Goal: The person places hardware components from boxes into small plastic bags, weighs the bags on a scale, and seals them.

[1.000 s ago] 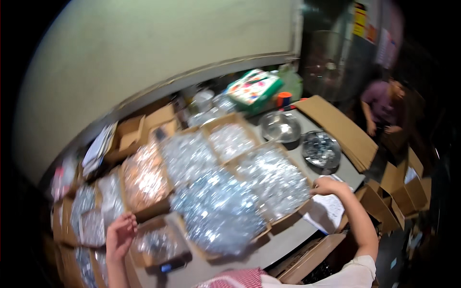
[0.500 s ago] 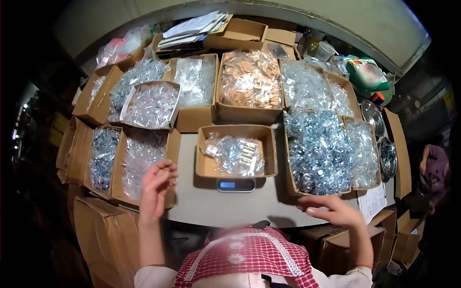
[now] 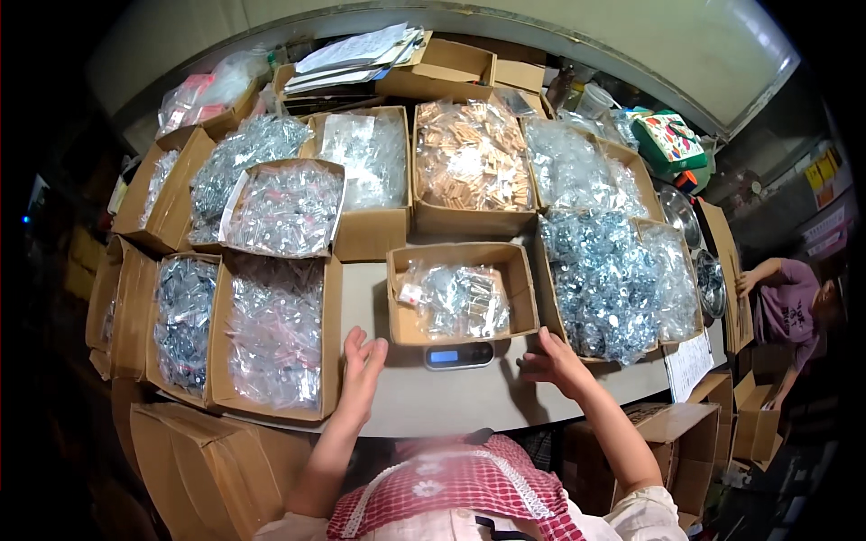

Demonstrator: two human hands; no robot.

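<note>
A small cardboard box (image 3: 520, 281) rests on a digital scale (image 3: 458, 356) in the middle of the table. Inside it lie several clear plastic packets (image 3: 462, 299) of small metal parts. My left hand (image 3: 363, 368) is held a little left of this box, fingers apart, with nothing in it. Close to the box's front right corner is my right hand (image 3: 557, 362), also open and without anything in it. Neither hand appears to touch the box, though the gap on the right is narrow.
Boxes of bagged metal parts (image 3: 600, 284) stand to the right, more bags (image 3: 275, 334) to the left, and a box of copper-coloured pieces (image 3: 474, 153) behind. Papers (image 3: 356, 54) are stacked at the back. A written sheet (image 3: 690, 365) lies right. Another person (image 3: 787, 302) is at far right.
Both hands have come inward toward the box on the scale, my left moving right and my right moving left. The whole view has shifted slightly.
</note>
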